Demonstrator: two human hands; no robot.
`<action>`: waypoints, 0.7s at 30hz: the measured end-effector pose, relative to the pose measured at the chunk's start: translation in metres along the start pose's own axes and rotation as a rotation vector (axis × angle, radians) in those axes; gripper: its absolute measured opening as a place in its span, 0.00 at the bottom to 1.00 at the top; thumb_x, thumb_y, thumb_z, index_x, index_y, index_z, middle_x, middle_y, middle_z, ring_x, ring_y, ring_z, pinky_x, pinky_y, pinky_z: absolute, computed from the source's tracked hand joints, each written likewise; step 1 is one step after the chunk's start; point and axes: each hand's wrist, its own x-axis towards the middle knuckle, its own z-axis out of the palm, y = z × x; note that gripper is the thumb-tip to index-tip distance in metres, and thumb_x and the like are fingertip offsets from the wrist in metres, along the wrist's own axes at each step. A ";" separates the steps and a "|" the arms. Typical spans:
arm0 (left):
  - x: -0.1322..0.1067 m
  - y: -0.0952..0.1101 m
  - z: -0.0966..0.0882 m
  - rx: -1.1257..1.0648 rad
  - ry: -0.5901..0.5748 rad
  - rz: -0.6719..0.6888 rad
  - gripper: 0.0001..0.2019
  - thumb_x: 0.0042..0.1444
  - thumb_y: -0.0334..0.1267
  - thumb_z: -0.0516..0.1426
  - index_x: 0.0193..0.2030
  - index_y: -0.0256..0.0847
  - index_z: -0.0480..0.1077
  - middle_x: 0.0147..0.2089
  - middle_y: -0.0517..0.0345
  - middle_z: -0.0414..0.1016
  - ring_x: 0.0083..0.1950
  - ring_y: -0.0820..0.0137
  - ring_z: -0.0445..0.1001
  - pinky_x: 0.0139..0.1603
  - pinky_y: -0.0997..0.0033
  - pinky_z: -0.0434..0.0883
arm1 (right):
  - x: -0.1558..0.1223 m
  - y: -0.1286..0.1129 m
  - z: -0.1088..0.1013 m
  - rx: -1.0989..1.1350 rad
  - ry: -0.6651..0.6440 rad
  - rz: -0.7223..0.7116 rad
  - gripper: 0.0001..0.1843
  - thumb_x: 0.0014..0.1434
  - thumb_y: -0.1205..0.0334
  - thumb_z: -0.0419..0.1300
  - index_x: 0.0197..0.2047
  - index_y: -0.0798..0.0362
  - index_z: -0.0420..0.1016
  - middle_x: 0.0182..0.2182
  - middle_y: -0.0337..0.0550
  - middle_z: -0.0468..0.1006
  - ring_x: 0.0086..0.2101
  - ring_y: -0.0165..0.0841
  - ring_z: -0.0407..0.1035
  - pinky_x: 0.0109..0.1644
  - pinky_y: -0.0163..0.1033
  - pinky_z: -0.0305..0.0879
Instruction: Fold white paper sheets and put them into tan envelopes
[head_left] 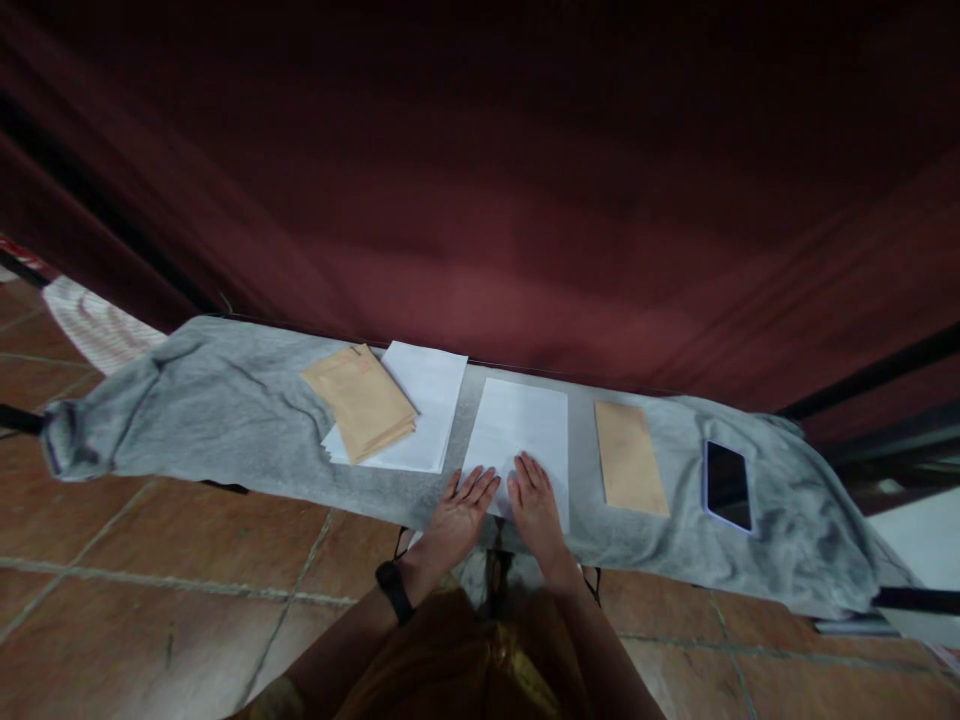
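A white sheet of paper (521,415) lies on the grey cloth in front of me. My left hand (461,508) rests flat on its lower left part, fingers stretched out. Flat on the lower right part of the same sheet is my right hand (535,500), its fingers also extended. To the left, a pile of brown envelopes (364,400) overlaps a stack of white paper (435,400). A single brown envelope (631,458) lies to the right of the sheet.
Grey cloth (225,400) covers the long narrow surface, with folds at both ends. A phone or tablet with a dark screen (727,485) lies on the right. A dark red curtain (480,260) hangs along the far edge. Brown floor tiles (195,580) show below.
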 end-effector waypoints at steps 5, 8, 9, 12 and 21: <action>-0.002 0.015 0.007 0.032 0.042 -0.038 0.32 0.64 0.24 0.45 0.75 0.43 0.57 0.76 0.53 0.59 0.78 0.60 0.54 0.75 0.45 0.57 | -0.002 0.004 -0.001 -0.135 -0.043 -0.020 0.24 0.74 0.64 0.46 0.69 0.60 0.65 0.67 0.59 0.68 0.69 0.43 0.57 0.71 0.57 0.57; -0.003 0.014 0.007 0.035 0.061 -0.032 0.33 0.63 0.24 0.44 0.75 0.41 0.57 0.76 0.52 0.59 0.78 0.61 0.54 0.76 0.45 0.55 | -0.001 0.003 -0.001 -0.177 -0.063 -0.003 0.25 0.74 0.64 0.46 0.69 0.61 0.65 0.68 0.59 0.67 0.69 0.43 0.57 0.72 0.55 0.55; -0.003 0.012 0.006 0.037 0.064 -0.028 0.34 0.62 0.23 0.44 0.75 0.39 0.56 0.76 0.50 0.59 0.78 0.61 0.53 0.76 0.45 0.54 | -0.001 0.002 -0.002 -0.183 -0.065 0.006 0.25 0.74 0.63 0.46 0.69 0.61 0.64 0.68 0.59 0.67 0.69 0.43 0.57 0.72 0.55 0.55; -0.003 0.007 0.004 0.042 0.056 -0.046 0.36 0.58 0.21 0.44 0.75 0.35 0.55 0.77 0.47 0.56 0.78 0.60 0.53 0.77 0.45 0.52 | 0.001 0.001 -0.002 -0.187 -0.067 0.027 0.25 0.74 0.62 0.47 0.70 0.60 0.64 0.69 0.57 0.66 0.69 0.43 0.57 0.71 0.55 0.55; -0.006 0.001 0.004 -0.059 0.028 -0.111 0.35 0.59 0.24 0.47 0.75 0.36 0.56 0.77 0.45 0.56 0.79 0.57 0.51 0.77 0.39 0.49 | 0.006 -0.006 -0.001 -0.219 -0.128 0.076 0.25 0.73 0.64 0.48 0.70 0.58 0.65 0.71 0.57 0.62 0.71 0.42 0.53 0.73 0.56 0.51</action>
